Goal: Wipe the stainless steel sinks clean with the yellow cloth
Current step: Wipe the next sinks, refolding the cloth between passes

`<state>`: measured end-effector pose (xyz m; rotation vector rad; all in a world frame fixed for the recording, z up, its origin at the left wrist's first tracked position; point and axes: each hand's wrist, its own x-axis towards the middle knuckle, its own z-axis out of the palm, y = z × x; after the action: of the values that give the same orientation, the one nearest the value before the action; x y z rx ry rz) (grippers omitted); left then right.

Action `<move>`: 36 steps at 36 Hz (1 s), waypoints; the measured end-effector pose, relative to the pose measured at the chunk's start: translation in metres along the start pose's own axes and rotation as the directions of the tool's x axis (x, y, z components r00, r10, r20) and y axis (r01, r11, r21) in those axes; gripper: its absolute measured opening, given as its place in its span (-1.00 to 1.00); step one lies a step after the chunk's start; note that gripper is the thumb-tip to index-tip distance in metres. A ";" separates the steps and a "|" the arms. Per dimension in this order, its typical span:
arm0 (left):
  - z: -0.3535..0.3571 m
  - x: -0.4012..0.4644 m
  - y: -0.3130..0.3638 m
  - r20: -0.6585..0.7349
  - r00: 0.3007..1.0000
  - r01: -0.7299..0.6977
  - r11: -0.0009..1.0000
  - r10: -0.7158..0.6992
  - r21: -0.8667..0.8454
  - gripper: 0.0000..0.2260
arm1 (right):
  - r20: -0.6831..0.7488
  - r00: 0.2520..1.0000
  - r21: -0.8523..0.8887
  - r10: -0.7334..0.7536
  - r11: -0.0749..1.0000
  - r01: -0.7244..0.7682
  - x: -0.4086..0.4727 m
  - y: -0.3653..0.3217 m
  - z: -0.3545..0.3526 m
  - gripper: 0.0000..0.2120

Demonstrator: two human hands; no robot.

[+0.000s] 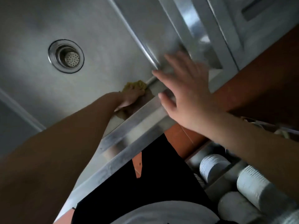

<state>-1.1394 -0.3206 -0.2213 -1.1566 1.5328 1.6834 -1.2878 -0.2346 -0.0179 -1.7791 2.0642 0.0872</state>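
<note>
A: Nearest the camera, what lies by the hands?

B: Below the right hand (182,92) sit pale ribbed cylinders (212,165), blurred; I cannot tell what they are. A dark garment (145,183) fills the bottom middle.

A: And the right hand itself?

B: Its fingers are spread and straight, holding nothing, over the sink's front rim (129,131) near the corner. It is motion-blurred, so I cannot tell whether it touches the steel.

A: Where is the cloth?

B: The yellow cloth (135,85) is under the left hand (131,97), down inside the sink (80,94) at its near corner, just left of the right hand's fingertips. It pokes out beyond the left fingers, against the basin floor where floor meets wall.

A: How does the left hand hold it?

B: It lies on top of the cloth, pressing it down. The rim hides part of the hand, so I cannot tell whether the fingers curl round it.

A: What does the cloth look like?

B: Dull mustard yellow, bunched and crumpled; only a small lump shows.

A: Farther off?

B: Beyond the left hand, the round drain (66,56) with a perforated strainer sits in the grey, matte basin floor. Farther right, a second steel basin (194,29) is smeared by blur.
</note>
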 end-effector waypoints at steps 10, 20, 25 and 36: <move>0.005 0.014 0.089 -0.089 0.995 -0.081 0.847 0.040 -0.526 -0.76 | -0.271 0.886 0.122 0.376 0.926 -0.356 0.010 0.024 0.015 -0.21; -0.004 0.015 0.099 0.001 1.000 0.013 0.961 -0.013 -0.276 -0.57 | -0.303 0.874 -0.026 0.380 0.913 -0.407 0.015 0.019 0.026 -0.21; -0.007 -0.005 0.087 0.059 0.998 0.022 0.987 -0.013 -0.158 -0.48 | -0.294 0.878 -0.028 0.379 0.914 -0.404 0.014 0.017 0.023 -0.20; -0.031 -0.095 0.014 -0.025 1.000 0.013 0.998 -0.014 -0.056 -0.81 | -0.168 0.952 -0.132 0.256 0.951 -0.279 0.011 -0.002 0.017 -0.35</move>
<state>-1.1014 -0.3409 -0.1304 -1.2180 1.4987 1.7186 -1.2824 -0.2398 -0.0363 -1.6216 2.4598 0.2032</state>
